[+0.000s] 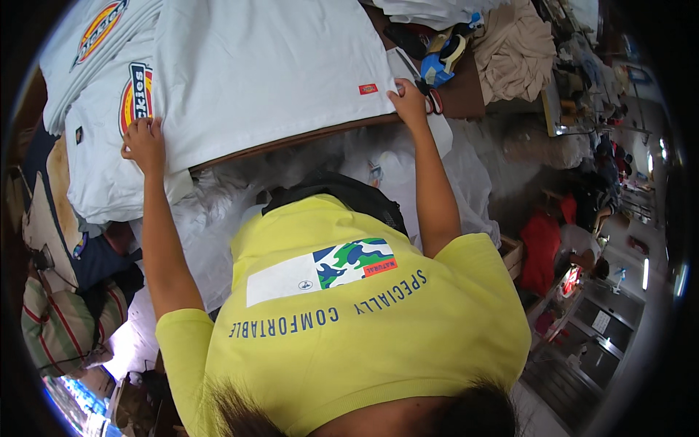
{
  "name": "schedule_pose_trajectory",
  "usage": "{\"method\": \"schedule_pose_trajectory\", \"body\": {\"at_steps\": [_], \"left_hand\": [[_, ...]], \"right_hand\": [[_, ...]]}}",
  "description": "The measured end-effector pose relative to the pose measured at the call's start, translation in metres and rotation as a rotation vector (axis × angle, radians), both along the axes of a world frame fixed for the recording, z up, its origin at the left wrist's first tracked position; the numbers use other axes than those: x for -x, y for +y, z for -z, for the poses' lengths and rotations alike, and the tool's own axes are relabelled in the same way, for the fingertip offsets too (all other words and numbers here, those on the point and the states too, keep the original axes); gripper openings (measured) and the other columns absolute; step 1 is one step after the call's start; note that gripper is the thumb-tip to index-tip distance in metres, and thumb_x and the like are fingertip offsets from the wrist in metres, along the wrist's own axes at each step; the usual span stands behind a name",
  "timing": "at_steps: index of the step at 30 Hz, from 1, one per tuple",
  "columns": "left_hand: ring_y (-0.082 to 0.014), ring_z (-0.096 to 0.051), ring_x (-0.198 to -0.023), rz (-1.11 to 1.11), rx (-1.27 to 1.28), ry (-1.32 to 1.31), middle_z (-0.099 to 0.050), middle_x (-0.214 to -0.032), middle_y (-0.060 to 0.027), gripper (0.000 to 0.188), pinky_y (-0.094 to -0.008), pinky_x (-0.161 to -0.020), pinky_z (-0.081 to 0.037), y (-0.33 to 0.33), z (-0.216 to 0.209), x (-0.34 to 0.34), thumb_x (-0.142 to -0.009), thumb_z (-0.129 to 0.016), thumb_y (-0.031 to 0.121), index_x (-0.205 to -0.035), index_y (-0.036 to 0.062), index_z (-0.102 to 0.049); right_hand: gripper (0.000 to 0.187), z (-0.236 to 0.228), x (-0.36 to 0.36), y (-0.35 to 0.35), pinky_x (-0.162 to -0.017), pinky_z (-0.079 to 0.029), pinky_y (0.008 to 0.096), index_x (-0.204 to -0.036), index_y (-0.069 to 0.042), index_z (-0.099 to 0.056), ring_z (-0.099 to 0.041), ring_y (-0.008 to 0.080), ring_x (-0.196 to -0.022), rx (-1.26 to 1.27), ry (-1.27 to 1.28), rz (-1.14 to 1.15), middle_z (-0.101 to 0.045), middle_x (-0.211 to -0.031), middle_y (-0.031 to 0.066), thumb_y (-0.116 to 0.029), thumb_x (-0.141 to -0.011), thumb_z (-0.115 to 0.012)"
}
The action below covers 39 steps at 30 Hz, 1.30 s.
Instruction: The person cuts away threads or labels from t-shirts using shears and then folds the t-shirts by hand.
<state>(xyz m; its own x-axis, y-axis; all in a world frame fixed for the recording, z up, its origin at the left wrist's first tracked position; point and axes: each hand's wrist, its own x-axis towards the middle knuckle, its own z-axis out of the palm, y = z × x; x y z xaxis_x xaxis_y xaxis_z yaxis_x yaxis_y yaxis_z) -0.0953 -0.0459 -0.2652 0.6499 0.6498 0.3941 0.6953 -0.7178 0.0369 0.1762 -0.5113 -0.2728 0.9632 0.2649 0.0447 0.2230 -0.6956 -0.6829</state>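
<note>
A white T-shirt (273, 76) lies spread over the brown table, a small red label near its lower right corner. My left hand (144, 144) is closed on its lower left edge, fingers bent over the cloth beside a printed emblem on another shirt. My right hand (409, 104) pinches the T-shirt's lower right corner. Close to that hand lie scissors (435, 100) with red and black handles, partly hidden. Folded white shirts (95, 164) with large coloured emblems are piled at the left.
Behind the scissors stands a blue tape dispenser (437, 71). A heap of beige cloth (513, 47) sits at the table's right end. Clear plastic sheeting (466, 171) hangs or lies below the table edge. A striped bag (69, 320) is at the far left; people work at the far right.
</note>
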Motion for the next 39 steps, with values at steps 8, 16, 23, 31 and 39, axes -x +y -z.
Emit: {"method": "schedule_pose_trajectory", "body": {"at_steps": [8,16,23,31,39], "left_hand": [[-0.0395,-0.058,-0.071,-0.056,0.432,-0.210,-0.061,-0.079,-0.0198,0.021,-0.0443,-0.058,-0.042,-0.089,0.025,0.128,-0.089,-0.050,0.024,-0.092,0.0029,-0.053],[-0.0297,-0.056,-0.080,-0.071,0.536,-0.118,-0.058,-0.085,-0.0131,0.013,-0.0371,-0.070,-0.044,-0.159,0.052,0.156,-0.082,-0.057,0.009,-0.092,0.0024,-0.053],[-0.0344,-0.050,-0.098,0.127,0.170,-0.338,-0.054,-0.104,-0.0183,0.044,-0.0421,-0.085,-0.039,-0.064,0.009,0.008,-0.080,-0.060,0.021,-0.117,0.0015,-0.048],[-0.0139,-0.049,-0.067,0.163,1.145,-0.427,-0.057,-0.082,-0.0084,0.070,-0.0286,-0.070,-0.043,-0.037,-0.031,-0.005,-0.060,-0.049,0.002,-0.130,0.0114,-0.045],[-0.0122,-0.056,-0.081,0.170,1.585,0.188,-0.061,-0.092,-0.0039,0.059,-0.0231,-0.074,-0.043,-0.057,-0.003,0.092,-0.060,-0.052,0.001,-0.119,0.0047,-0.053]], "right_hand": [[0.018,0.029,0.085,-0.092,-0.069,-0.046,0.0408,-0.096,-0.004,-0.055,-0.058,0.0359,-0.079,0.163,-0.241,-0.095,-0.060,-0.089,0.0164,-0.013,-0.081,-0.057],[0.015,0.085,0.150,-0.127,-0.062,-0.047,0.0358,-0.083,-0.003,-0.058,-0.060,0.0282,-0.067,0.162,0.311,-0.202,-0.060,-0.072,0.0140,-0.017,-0.079,-0.063],[0.029,0.004,0.042,0.036,-0.067,-0.045,0.0358,-0.087,-0.001,-0.058,-0.058,0.0282,-0.074,-0.020,-0.215,-0.061,-0.060,-0.081,0.0155,-0.027,-0.077,-0.066],[0.043,-0.016,0.014,0.035,-0.088,-0.041,0.0293,-0.111,0.001,-0.049,-0.055,0.0185,-0.097,-0.902,0.670,-0.287,-0.058,-0.107,0.0109,-0.010,-0.073,-0.064],[0.041,-0.014,0.045,-0.018,-0.088,-0.039,0.0251,-0.103,-0.004,-0.051,-0.053,0.0157,-0.096,-0.904,0.978,-0.311,-0.057,-0.100,0.0055,0.004,-0.064,-0.059]]}}
